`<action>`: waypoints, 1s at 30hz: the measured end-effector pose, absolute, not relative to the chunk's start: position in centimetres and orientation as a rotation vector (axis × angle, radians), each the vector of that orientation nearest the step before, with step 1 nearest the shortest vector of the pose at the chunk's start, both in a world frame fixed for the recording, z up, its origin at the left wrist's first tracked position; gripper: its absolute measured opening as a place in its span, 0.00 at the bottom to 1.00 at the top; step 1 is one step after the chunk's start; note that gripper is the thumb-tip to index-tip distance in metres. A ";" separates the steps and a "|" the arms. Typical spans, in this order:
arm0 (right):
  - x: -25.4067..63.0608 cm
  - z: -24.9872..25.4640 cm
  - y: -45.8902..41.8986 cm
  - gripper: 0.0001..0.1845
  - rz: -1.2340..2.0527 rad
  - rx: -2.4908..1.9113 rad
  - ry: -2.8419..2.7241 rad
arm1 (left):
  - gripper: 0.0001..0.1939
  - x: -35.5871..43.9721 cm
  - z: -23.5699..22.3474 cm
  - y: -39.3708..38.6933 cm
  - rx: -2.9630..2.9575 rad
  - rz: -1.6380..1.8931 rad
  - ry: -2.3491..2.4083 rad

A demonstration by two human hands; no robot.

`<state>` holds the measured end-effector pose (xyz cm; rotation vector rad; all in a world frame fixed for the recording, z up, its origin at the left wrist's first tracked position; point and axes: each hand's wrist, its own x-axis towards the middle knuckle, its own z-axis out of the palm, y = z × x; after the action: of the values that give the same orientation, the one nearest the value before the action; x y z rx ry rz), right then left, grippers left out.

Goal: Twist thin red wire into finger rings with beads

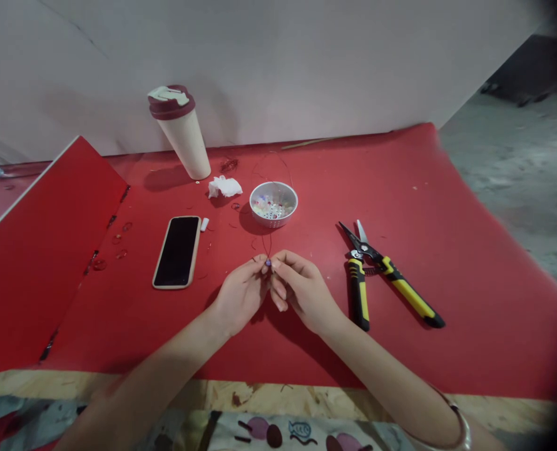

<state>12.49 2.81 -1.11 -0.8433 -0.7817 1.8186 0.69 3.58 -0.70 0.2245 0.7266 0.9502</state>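
My left hand (241,293) and my right hand (301,289) meet fingertip to fingertip over the red table cover (447,207). Both are closed in a pinch on a small purple bead (268,262) threaded on a thin red wire (270,241). The wire rises from the bead toward a small white bowl (273,203) holding several coloured beads, just beyond my fingers.
Yellow-handled pliers (385,275) lie open to the right of my hands. A phone (178,251) lies face up at left. Behind it stand a cream tumbler with a dark red lid (181,130) and a crumpled tissue (224,186). A raised red board (39,250) lies at far left.
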 end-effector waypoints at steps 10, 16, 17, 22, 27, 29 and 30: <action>12.2 -1.6 2.8 0.10 1.792 -0.813 -0.793 | 0.11 0.7 -0.6 3.4 0.337 0.873 0.754; 12.2 -1.6 2.7 0.10 1.778 -0.808 -0.806 | 0.14 0.6 -0.4 3.5 0.411 0.831 0.765; 12.2 -1.6 2.7 0.10 1.778 -0.809 -0.807 | 0.14 0.6 -0.4 3.6 0.412 0.830 0.767; 12.1 -1.5 2.7 0.10 1.771 -0.823 -0.809 | 0.13 0.6 -0.6 3.6 0.419 0.838 0.772; 11.9 -1.5 2.7 0.10 1.766 -0.820 -0.810 | 0.12 0.6 -0.8 3.7 0.429 0.844 0.780; 11.9 -1.5 2.7 0.10 1.763 -0.821 -0.808 | 0.12 0.6 -0.9 3.7 0.439 0.841 0.784; 12.0 -1.5 2.7 0.10 1.762 -0.821 -0.809 | 0.12 0.6 -0.9 3.7 0.444 0.842 0.785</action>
<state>11.96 2.67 -1.49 -0.8208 -0.8089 1.7621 0.64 3.72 -0.91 0.4445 0.7846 0.8420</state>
